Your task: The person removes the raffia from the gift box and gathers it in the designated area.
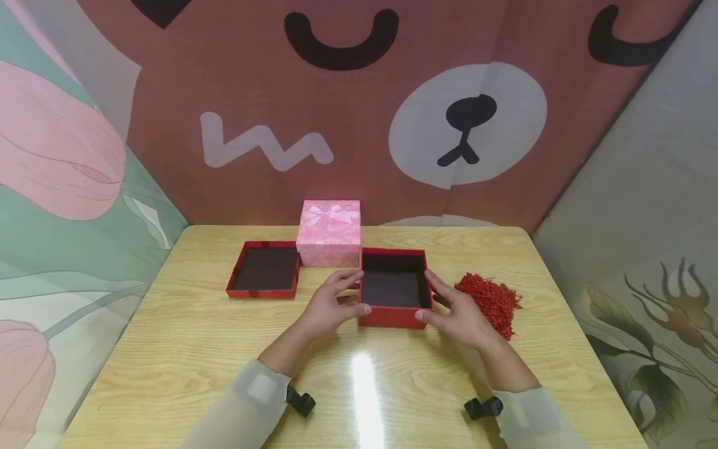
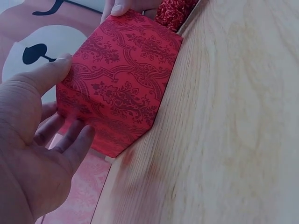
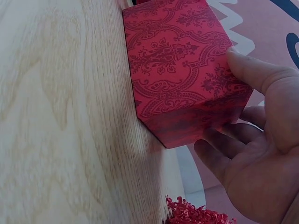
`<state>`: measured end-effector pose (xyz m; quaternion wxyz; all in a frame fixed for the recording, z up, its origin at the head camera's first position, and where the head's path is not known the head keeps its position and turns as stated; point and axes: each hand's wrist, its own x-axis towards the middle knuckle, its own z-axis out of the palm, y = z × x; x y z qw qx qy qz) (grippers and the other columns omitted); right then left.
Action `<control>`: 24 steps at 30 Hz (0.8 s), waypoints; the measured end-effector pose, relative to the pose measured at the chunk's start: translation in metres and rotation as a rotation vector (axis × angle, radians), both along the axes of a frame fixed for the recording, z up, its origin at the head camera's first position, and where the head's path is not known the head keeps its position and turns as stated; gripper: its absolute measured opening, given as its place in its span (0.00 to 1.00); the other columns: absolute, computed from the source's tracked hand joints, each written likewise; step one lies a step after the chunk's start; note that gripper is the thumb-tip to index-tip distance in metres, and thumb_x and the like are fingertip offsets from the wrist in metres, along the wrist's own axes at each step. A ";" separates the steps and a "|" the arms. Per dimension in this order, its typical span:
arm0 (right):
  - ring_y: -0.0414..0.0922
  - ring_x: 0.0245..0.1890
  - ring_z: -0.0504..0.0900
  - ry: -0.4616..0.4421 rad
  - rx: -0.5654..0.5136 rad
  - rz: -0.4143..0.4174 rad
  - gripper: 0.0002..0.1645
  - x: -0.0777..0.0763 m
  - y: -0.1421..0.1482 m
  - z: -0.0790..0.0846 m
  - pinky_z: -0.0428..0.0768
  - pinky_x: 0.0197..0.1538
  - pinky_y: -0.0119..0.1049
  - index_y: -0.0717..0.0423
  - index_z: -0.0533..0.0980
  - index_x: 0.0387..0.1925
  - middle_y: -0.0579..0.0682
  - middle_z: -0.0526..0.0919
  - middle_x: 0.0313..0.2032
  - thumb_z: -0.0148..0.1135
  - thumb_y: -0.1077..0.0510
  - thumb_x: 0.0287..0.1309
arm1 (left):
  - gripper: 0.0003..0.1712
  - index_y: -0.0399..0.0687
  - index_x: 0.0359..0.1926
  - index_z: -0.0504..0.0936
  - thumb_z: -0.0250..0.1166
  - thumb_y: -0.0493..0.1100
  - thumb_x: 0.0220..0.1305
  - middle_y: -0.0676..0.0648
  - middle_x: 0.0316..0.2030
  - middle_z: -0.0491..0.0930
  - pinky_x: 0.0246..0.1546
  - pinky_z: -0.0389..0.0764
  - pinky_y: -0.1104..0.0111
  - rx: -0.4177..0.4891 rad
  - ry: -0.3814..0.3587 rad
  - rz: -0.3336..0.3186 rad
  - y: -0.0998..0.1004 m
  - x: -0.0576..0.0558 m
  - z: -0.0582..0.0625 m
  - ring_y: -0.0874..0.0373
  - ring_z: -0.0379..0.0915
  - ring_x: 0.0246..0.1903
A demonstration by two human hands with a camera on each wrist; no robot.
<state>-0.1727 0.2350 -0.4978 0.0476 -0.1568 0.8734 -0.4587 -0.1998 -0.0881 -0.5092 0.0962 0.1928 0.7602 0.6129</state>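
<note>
An open red gift box with a dark, bare interior sits on the table between both hands. Its outer walls carry a darker red floral pattern, clear in both wrist views. My left hand grips the box's left side, its thumb at the front top corner and its fingers along the side wall. On the opposite side my right hand holds the box the same way, thumb at the front right corner. In the right wrist view the fingers lie against the patterned side wall.
Left of the box lies its red lid, inside facing up. A pink gift box with a bow stands behind, near the wall. Red shredded paper is heaped beside my right hand. The wooden table meets the printed wall at the back.
</note>
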 end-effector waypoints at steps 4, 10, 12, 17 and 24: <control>0.63 0.68 0.73 0.000 0.015 -0.046 0.55 -0.001 0.000 0.001 0.75 0.66 0.59 0.46 0.56 0.82 0.53 0.60 0.78 0.75 0.44 0.61 | 0.44 0.56 0.75 0.72 0.79 0.44 0.59 0.55 0.69 0.67 0.64 0.78 0.55 -0.008 0.012 0.009 0.005 -0.004 -0.001 0.54 0.71 0.66; 0.60 0.67 0.75 0.001 0.035 -0.101 0.53 -0.002 0.000 0.002 0.76 0.66 0.55 0.44 0.56 0.82 0.51 0.62 0.78 0.73 0.42 0.63 | 0.44 0.58 0.76 0.71 0.79 0.47 0.61 0.53 0.71 0.66 0.63 0.79 0.54 0.001 0.017 0.032 0.012 -0.009 -0.005 0.53 0.71 0.66; 0.59 0.67 0.76 0.010 0.024 -0.114 0.51 -0.004 -0.001 0.001 0.78 0.65 0.54 0.45 0.57 0.81 0.51 0.62 0.77 0.72 0.43 0.65 | 0.44 0.60 0.75 0.71 0.79 0.48 0.61 0.53 0.72 0.65 0.63 0.79 0.55 -0.001 0.015 0.050 0.015 -0.010 -0.006 0.52 0.71 0.66; 0.61 0.65 0.77 0.016 -0.024 -0.158 0.48 -0.009 -0.004 0.000 0.83 0.59 0.51 0.46 0.57 0.81 0.55 0.63 0.76 0.69 0.46 0.68 | 0.43 0.65 0.75 0.71 0.78 0.51 0.61 0.51 0.74 0.64 0.61 0.81 0.59 0.002 -0.012 0.091 0.023 -0.015 -0.006 0.52 0.70 0.67; 0.63 0.63 0.78 0.027 -0.026 -0.240 0.45 -0.012 -0.011 0.001 0.87 0.53 0.49 0.53 0.57 0.81 0.63 0.70 0.71 0.66 0.49 0.71 | 0.43 0.57 0.76 0.70 0.77 0.49 0.63 0.48 0.76 0.61 0.61 0.80 0.58 0.032 -0.012 0.119 0.032 -0.026 -0.007 0.51 0.69 0.68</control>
